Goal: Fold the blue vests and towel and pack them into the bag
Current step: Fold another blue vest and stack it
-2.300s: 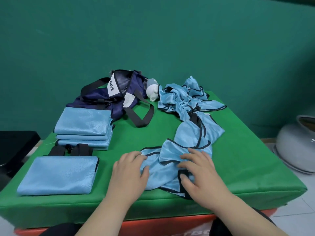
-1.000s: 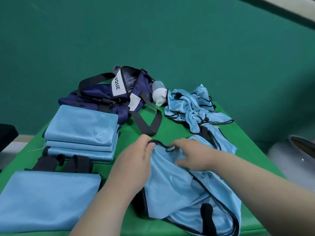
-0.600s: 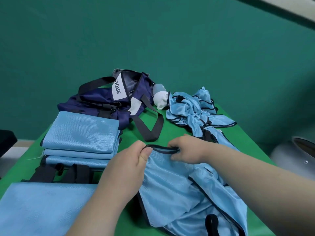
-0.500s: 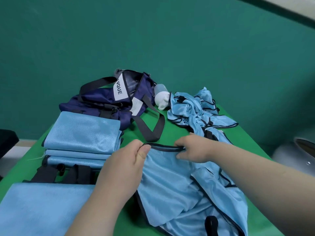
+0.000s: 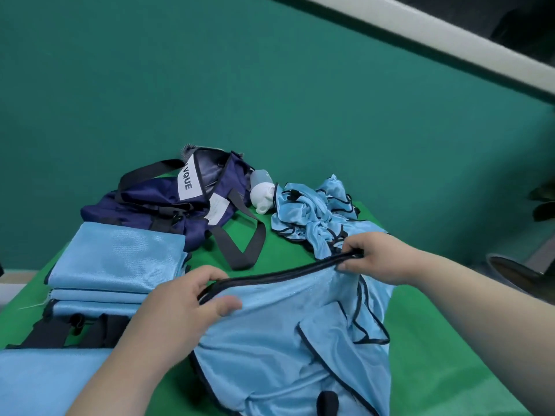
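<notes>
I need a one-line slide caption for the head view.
Left hand and right hand pinch the black-trimmed edge of a blue vest over the green table.

- A white label (image 5: pixel 188 182) on the navy bag (image 5: pixel 156 205) shows black letters "VQUE"; the letters before them are hidden by the fold.
- A second white tag (image 5: pixel 218 210) on the bag is too small to read.

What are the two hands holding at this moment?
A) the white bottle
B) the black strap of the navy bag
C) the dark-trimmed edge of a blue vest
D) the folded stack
C: the left hand and the right hand each pinch the dark trim of the blue vest, stretched between them.
</notes>
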### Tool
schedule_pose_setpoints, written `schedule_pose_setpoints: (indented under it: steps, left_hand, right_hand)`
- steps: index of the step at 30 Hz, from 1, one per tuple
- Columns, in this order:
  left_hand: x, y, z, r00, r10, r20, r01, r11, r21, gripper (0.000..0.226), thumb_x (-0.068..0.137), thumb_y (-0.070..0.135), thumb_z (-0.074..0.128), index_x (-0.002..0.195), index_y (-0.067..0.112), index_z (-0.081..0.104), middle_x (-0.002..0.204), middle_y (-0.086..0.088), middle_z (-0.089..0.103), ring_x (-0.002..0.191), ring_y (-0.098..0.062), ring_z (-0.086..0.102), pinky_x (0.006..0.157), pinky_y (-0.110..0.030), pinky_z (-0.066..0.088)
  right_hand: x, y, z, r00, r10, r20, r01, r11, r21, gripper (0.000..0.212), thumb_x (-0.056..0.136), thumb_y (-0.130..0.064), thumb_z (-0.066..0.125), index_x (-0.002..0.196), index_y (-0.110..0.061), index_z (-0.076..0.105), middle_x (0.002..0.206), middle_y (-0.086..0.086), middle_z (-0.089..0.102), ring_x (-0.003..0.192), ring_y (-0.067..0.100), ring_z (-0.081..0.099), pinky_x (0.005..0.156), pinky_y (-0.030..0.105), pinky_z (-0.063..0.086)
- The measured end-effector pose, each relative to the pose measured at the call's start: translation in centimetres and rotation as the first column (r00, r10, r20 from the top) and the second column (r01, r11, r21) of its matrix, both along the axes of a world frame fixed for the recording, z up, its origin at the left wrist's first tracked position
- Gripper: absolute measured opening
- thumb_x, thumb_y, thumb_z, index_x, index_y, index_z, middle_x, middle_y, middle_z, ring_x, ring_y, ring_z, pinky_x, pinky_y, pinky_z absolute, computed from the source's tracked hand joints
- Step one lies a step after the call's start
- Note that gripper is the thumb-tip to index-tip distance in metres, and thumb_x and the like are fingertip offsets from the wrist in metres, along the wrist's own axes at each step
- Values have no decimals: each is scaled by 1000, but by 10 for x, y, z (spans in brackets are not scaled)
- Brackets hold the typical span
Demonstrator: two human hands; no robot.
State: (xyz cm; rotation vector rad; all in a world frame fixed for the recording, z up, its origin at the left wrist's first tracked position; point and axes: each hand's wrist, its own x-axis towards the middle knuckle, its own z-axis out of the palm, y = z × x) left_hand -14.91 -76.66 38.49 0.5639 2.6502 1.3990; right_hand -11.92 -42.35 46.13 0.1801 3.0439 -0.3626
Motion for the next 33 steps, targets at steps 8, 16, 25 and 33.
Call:
schedule_pose_setpoints:
  steps: [8, 16, 25, 33]
  left_hand:
    - [37, -7, 45, 991, -71, -114, 49, 982, -181, 9, 85, 50, 71, 86, 47, 62, 68, 12, 64, 65, -6, 55, 61, -24, 44]
    - [69, -30, 136, 955, 6, -298, -22, 998, -52, 19, 91, 28, 70, 73, 32, 68, 59, 13, 56, 52, -5, 46, 51, -17, 32]
    - [104, -61, 230, 923, 85, -376, -81, 996, 26, 23, 96, 22, 64, 86, 40, 73, 84, 5, 75, 88, -30, 70, 79, -37, 55]
    - [136, -74, 268, 901, 80, -426, -84, 996, 8, 21, 98, 23, 60, 86, 37, 72, 85, 11, 74, 90, -22, 68, 90, -42, 51]
  right_hand:
    - [60, 11, 56, 995, 92, -42, -92, 996, 2, 26, 78, -53, 79, 81, -34, 61, 73, -18, 61, 63, 2, 50, 58, 23, 39]
    - [120, 9, 117, 978, 81, -194, -90, 995, -39, 24, 73, -50, 83, 72, -40, 62, 73, -16, 65, 61, -1, 52, 61, 21, 43]
    - [187, -4, 170, 960, 157, -231, -177, 982, -69, 19, 79, -29, 76, 83, -42, 63, 74, -19, 65, 66, -2, 56, 67, 23, 48]
    - [231, -14, 180, 950, 125, -287, -170, 976, -135, 20, 78, -15, 59, 75, -35, 57, 63, -15, 54, 58, 8, 46, 57, 31, 46]
